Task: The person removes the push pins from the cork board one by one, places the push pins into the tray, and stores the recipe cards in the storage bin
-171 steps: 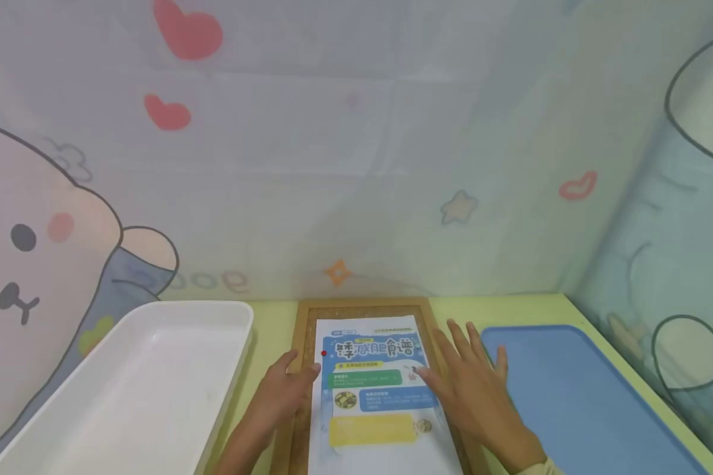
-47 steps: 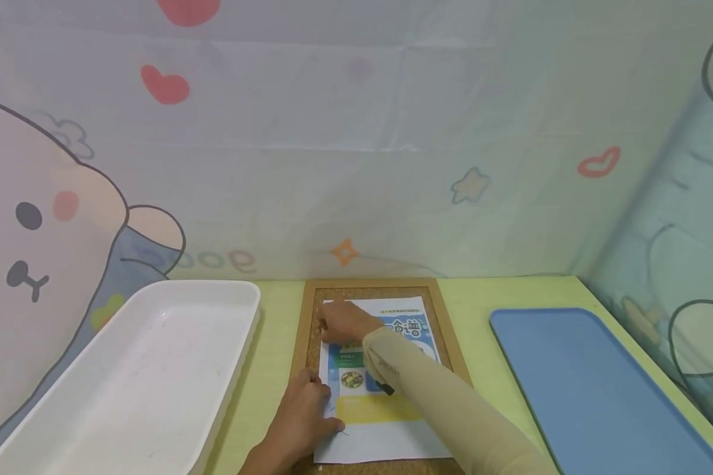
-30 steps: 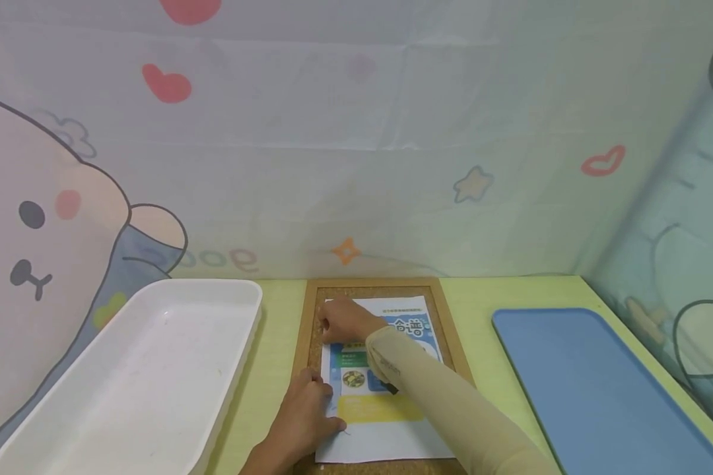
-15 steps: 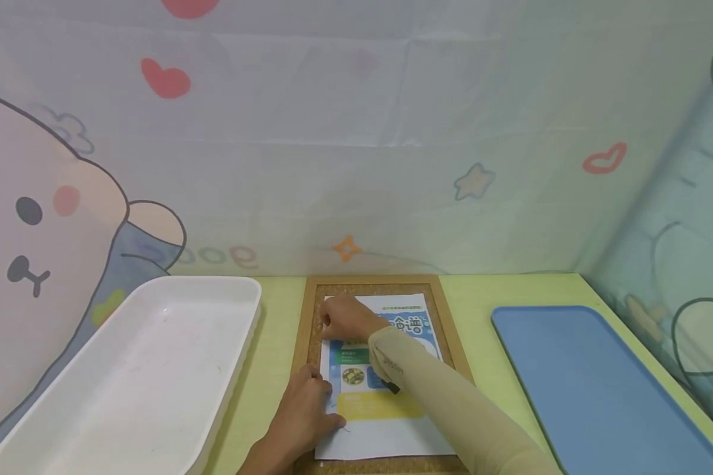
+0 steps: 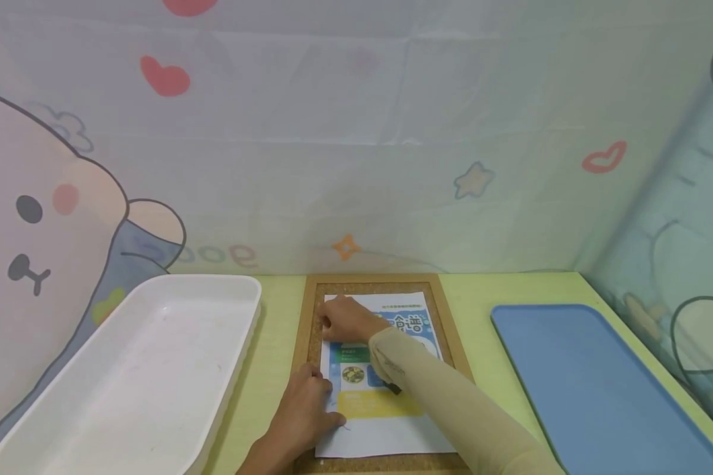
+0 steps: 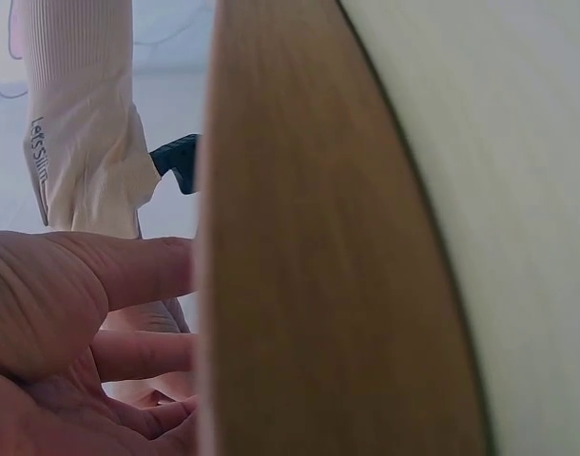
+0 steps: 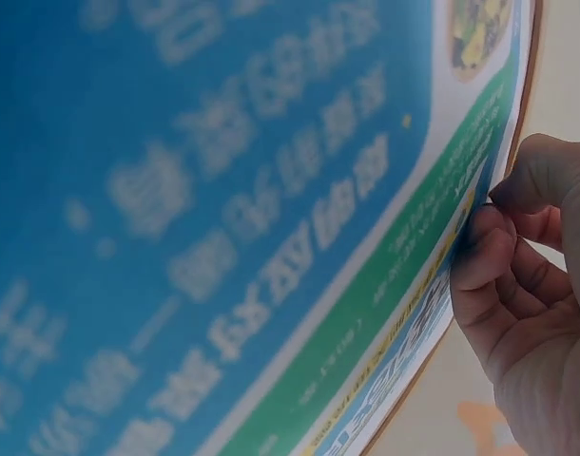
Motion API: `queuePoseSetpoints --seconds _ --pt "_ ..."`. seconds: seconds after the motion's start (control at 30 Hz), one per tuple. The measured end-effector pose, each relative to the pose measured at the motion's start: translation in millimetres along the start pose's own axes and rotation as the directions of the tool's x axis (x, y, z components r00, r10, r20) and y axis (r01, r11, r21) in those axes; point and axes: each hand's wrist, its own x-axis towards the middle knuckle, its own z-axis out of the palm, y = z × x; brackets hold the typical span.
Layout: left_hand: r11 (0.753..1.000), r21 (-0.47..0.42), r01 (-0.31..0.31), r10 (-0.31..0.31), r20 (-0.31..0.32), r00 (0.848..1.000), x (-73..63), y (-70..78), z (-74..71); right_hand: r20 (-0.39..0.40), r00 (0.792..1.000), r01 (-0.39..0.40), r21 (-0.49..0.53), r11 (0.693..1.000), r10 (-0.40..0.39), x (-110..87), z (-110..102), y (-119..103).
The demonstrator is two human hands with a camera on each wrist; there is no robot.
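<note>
A cork board with a wooden frame (image 5: 371,279) lies on the table, bearing a printed paper sheet (image 5: 380,439) in blue, green and yellow. My right hand (image 5: 350,318) reaches across to the sheet's upper left edge. In the right wrist view, the thumb and forefinger of the right hand (image 7: 547,285) pinch at the paper's edge; a tiny dark bit shows there, mostly hidden by the fingertips. My left hand (image 5: 303,409) rests spread on the board's left side, thumb on the sheet. Beside the wooden frame (image 6: 309,237), straight fingers of the left hand (image 6: 33,304) show in the left wrist view.
On the left stands a deep white tray (image 5: 214,280). A flat blue tray (image 5: 594,389) lies to the right. A patterned cloth (image 5: 309,165) hangs behind the yellow-green tabletop (image 5: 481,288). My right sleeve covers part of the sheet.
Compared with several seconds ago, my right hand has crossed from the sheet's right side to its upper left edge, where a red dot showed. During the last second both hands stay nearly still.
</note>
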Motion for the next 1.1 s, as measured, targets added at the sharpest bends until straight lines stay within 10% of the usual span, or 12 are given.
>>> queuePoseSetpoints --seconds 0.57,1.1 --pt "1.000 -0.022 0.015 -0.015 0.009 1.000 1.7 0.2 0.0 -0.011 0.999 0.054 0.145 0.988 -0.053 -9.7 -20 6" --pt "0.999 -0.021 0.046 -0.046 0.005 0.999 0.8 3.8 1.0 -0.121 0.970 -0.172 0.279 0.945 0.212 -93.7 -77 46"
